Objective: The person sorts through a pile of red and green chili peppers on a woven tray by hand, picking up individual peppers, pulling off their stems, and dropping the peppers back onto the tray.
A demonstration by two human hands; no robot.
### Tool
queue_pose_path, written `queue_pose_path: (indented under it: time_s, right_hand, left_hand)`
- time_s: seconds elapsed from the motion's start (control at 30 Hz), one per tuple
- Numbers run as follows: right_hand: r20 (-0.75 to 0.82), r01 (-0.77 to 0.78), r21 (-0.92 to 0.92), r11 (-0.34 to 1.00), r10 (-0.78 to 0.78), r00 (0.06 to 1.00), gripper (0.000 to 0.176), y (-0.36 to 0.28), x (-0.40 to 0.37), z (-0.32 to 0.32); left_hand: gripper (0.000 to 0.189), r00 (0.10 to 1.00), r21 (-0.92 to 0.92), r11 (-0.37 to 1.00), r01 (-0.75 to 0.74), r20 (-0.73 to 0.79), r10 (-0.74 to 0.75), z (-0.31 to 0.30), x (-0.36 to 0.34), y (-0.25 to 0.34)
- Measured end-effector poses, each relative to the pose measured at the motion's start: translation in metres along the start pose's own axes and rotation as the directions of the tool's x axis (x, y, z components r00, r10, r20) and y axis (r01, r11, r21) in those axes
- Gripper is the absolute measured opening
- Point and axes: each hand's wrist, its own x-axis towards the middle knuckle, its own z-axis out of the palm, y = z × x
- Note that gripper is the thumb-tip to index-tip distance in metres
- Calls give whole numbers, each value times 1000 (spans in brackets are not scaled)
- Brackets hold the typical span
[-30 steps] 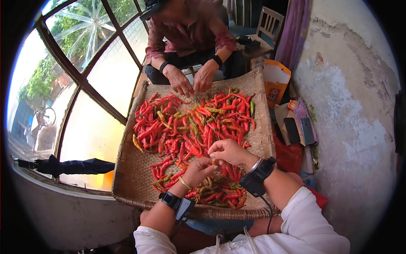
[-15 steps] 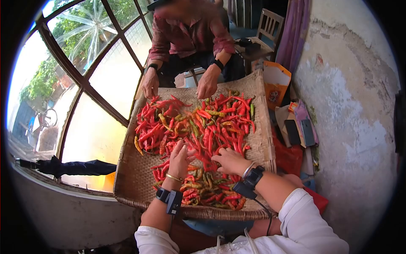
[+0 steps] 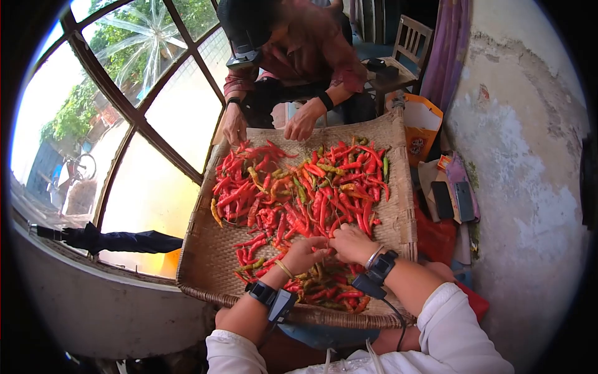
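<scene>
Red chili peppers (image 3: 299, 215), with some green and orange ones among them, lie in heaps on a large woven tray (image 3: 215, 262). Over the near heap my left hand (image 3: 305, 254) and my right hand (image 3: 352, 245) meet fingertip to fingertip. Both are closed in a pinch, with a bit of a red chili pepper (image 3: 331, 247) showing between them; most of it is hidden by the fingers. Below my hands lie more peppers, several of them darker and wrinkled.
Across the tray, a person's two hands (image 3: 301, 121) hover at its far edge. A folded umbrella (image 3: 134, 242) rests along the window ledge at left. To the right are phones (image 3: 464, 201), an orange box (image 3: 423, 121) and a rough wall (image 3: 523, 187). A wooden chair (image 3: 405, 56) stands behind.
My hands were apart with fingers spread; they have come together and closed. The other person has leaned forward, head lowered. The whole view has shifted slightly.
</scene>
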Motion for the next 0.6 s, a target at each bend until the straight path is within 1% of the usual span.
queue_pose_path:
  time_s: [0.07, 0.2, 0.27, 0.3, 0.37, 0.4, 0.47, 0.5, 0.57, 0.6]
  right_hand:
    - [-80, -13, 61, 998, 17, 997, 17, -7, -4, 1]
    - [-132, 1, 31, 1000, 3, 991, 15, -1, 5, 12]
    - [-120, -36, 133, 990, 52, 991, 13, 2, 8, 9]
    - [-120, -36, 132, 991, 52, 991, 13, 1, 9, 7]
    - [-316, 38, 321, 946, 70, 946, 14, -1, 8, 2]
    - [-314, 38, 319, 947, 67, 947, 14, -3, 8, -1]
    - [-356, 88, 473, 877, 99, 929, 14, -7, 6, -8]
    - [-354, 88, 472, 877, 98, 930, 14, -10, 4, -12]
    - [-288, 107, 643, 758, 110, 951, 14, -13, 0, -21]
    - [-288, 107, 642, 759, 109, 952, 14, -14, -2, -24]
  left_hand:
    - [33, 995, 143, 984, -101, -1, 103, -1, 1, -8]
    - [32, 999, 123, 991, -46, -4, 47, 0, -2, 2]
    - [32, 999, 115, 993, -34, 29, 31, -1, -4, 12]
    - [32, 999, 115, 993, -35, 29, 32, 0, -3, 9]
    - [33, 983, 36, 985, -171, -53, 173, 1, 1, 1]
    - [33, 983, 34, 985, -172, -55, 173, 1, -1, 7]
    - [34, 991, -9, 993, -118, -61, 117, 0, -5, 23]
    - [34, 991, -10, 993, -117, -63, 117, 1, -3, 15]
    - [32, 959, -73, 961, -268, -117, 259, 3, 3, -5]
    - [32, 959, -73, 961, -268, -118, 259, 1, 1, -2]
